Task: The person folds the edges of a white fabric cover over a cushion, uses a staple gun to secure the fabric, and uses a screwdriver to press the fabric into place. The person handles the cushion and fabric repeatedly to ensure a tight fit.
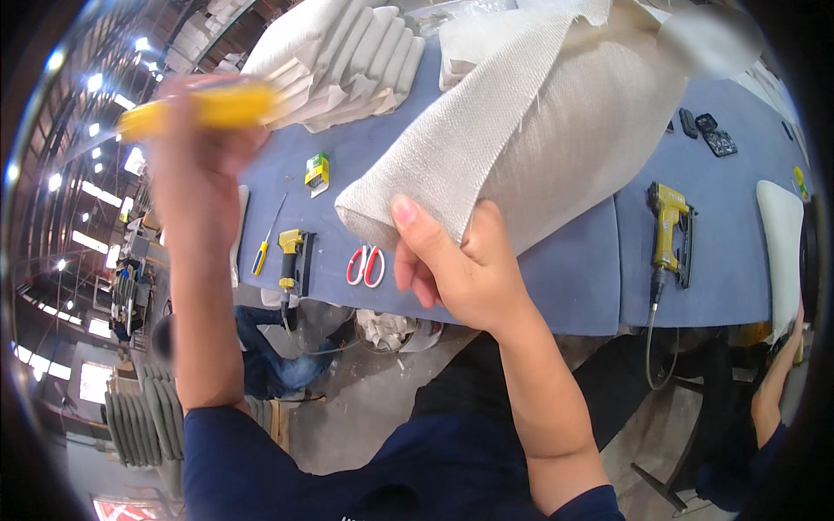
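I have the cream fabric-covered panel (591, 130) tilted up over the bench (573, 286), its near corner in my right grip (469, 269): thumb pressed on the cloth, the fingers curled in around its lower edge. My left grip (204, 143) is raised well apart from the panel, closed around a yellow-handled tool (204, 108); the blur keeps me from telling what kind. A flap (512, 108) of coarse cloth lies folded across the panel's face. I'd judge the step in hand as handling or checking that cover, with the tool kept ready. The next move, as I read it, calls for steadying the corner and keeping the flap flat before the tool comes near. The red-and-white scissors (366, 266) and a yellow staple gun (293, 260) lie near the bench's front edge, both free.
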Demonstrator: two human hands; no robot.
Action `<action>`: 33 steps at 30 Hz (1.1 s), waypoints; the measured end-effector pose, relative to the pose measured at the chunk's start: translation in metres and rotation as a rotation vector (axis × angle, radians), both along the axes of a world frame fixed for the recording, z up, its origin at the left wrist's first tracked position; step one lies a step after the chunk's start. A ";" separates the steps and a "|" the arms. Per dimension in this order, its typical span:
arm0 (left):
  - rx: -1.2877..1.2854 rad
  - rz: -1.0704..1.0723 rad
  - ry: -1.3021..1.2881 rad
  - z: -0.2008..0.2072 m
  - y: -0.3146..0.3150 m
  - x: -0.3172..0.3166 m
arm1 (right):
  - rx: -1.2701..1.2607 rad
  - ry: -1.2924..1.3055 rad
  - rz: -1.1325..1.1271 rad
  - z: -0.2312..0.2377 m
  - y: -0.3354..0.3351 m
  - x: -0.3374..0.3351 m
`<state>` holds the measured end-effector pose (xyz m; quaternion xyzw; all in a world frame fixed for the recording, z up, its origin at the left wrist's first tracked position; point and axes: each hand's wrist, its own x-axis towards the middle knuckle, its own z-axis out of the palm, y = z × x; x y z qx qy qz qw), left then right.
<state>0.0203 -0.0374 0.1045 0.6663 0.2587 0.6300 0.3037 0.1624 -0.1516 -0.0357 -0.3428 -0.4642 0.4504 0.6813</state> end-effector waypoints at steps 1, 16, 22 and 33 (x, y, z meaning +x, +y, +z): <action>-0.047 -0.173 0.737 -0.008 0.002 -0.034 | -0.002 0.019 0.000 0.001 -0.001 -0.005; -0.264 -0.378 0.510 -0.004 -0.036 -0.035 | -0.110 0.197 0.033 0.002 -0.040 -0.001; -0.167 -0.146 0.349 0.015 -0.035 -0.053 | -0.122 0.230 0.028 -0.002 -0.056 0.001; 0.259 -0.269 -0.364 0.006 -0.071 -0.104 | -0.035 0.200 -0.001 -0.004 -0.048 -0.004</action>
